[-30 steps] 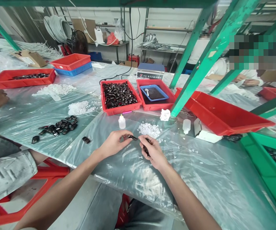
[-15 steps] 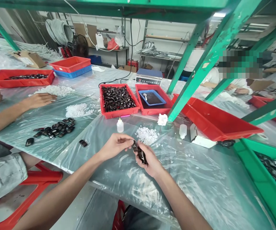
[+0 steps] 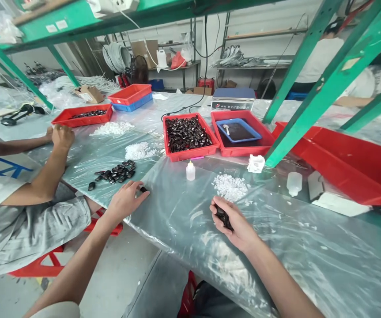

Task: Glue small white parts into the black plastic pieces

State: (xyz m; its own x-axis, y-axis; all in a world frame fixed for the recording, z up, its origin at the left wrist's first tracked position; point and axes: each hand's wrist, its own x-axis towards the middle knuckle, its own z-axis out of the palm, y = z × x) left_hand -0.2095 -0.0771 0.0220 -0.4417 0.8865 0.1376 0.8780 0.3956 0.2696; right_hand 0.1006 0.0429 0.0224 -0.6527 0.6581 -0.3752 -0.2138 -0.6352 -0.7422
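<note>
My right hand [image 3: 231,218] is wrapped round black parts [image 3: 223,217] beside a pile of small white pieces [image 3: 230,187]. Further left, my left hand [image 3: 127,198] rests low over the plastic-covered table [image 3: 177,205], thumb and fingers apart around a single black part [image 3: 143,190] lying there. The fingers partly hide that part, and no grip on it shows. A loose heap of black parts [image 3: 119,172] lies just beyond my left hand. Between my hands, farther back, stands a small white bottle [image 3: 190,171].
A red tray of black parts [image 3: 188,134] and a red tray holding a blue tray [image 3: 239,131] stand at the back. Green posts [image 3: 309,88] rise at the right near a large red tray [image 3: 352,161]. A co-worker's hands [image 3: 62,136] are at the left.
My left hand has left my right hand and moved left to the lone black part, its fingers now spread. My right hand still holds black parts. The view has turned left.
</note>
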